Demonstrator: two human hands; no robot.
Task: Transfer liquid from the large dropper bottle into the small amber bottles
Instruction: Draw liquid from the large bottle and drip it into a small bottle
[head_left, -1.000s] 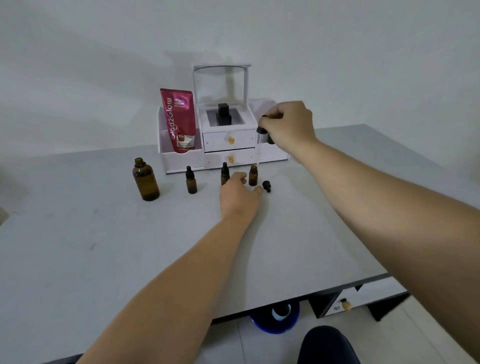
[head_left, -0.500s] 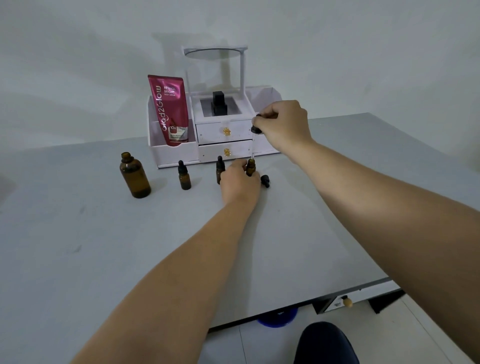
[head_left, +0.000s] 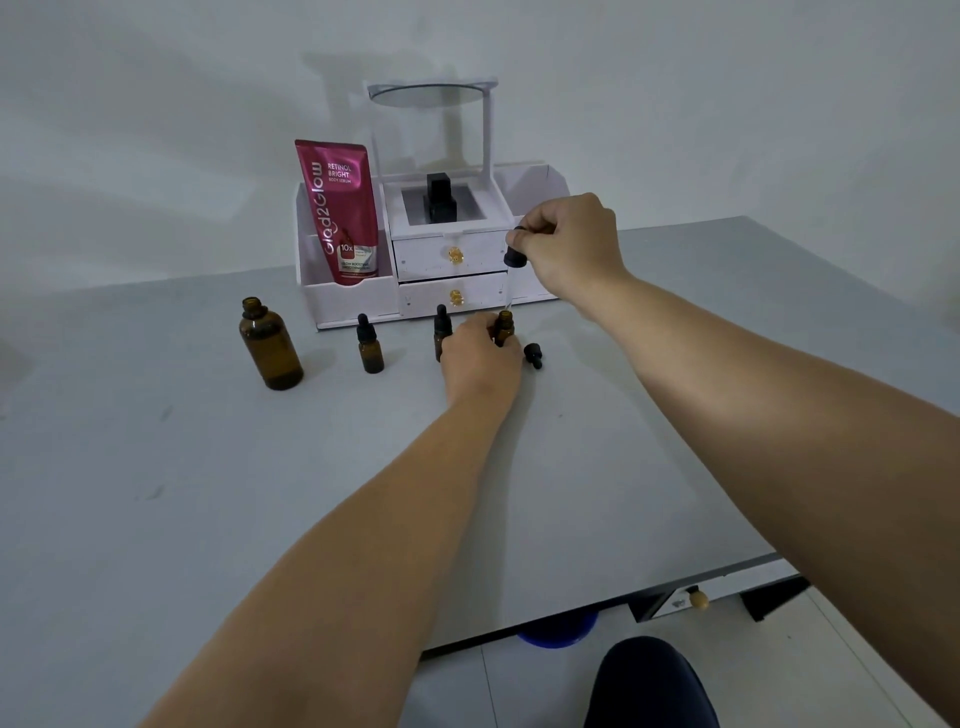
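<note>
The large amber bottle (head_left: 270, 345) stands uncapped at the left of the grey table (head_left: 597, 467). My right hand (head_left: 569, 244) pinches the black bulb of the glass dropper (head_left: 513, 262), its tip just above the mouth of an uncapped small amber bottle (head_left: 504, 326). My left hand (head_left: 480, 358) grips that small bottle at its base. Two capped small amber bottles stand to the left, one (head_left: 370, 345) apart and one (head_left: 442, 330) partly behind my left hand. A loose black dropper cap (head_left: 533, 356) lies just right of the held bottle.
A white organiser (head_left: 358, 296) with two drawers, a mirror and a black bottle stands at the back by the wall, holding a pink serum pouch (head_left: 340, 210). Below the table's front edge are a drawer knob (head_left: 696, 598), a blue tub and a dark knee.
My right hand lowered the dropper until its tip reached the open small bottle's mouth. My left hand moved forward and closed around that bottle. The camera view shifted slightly.
</note>
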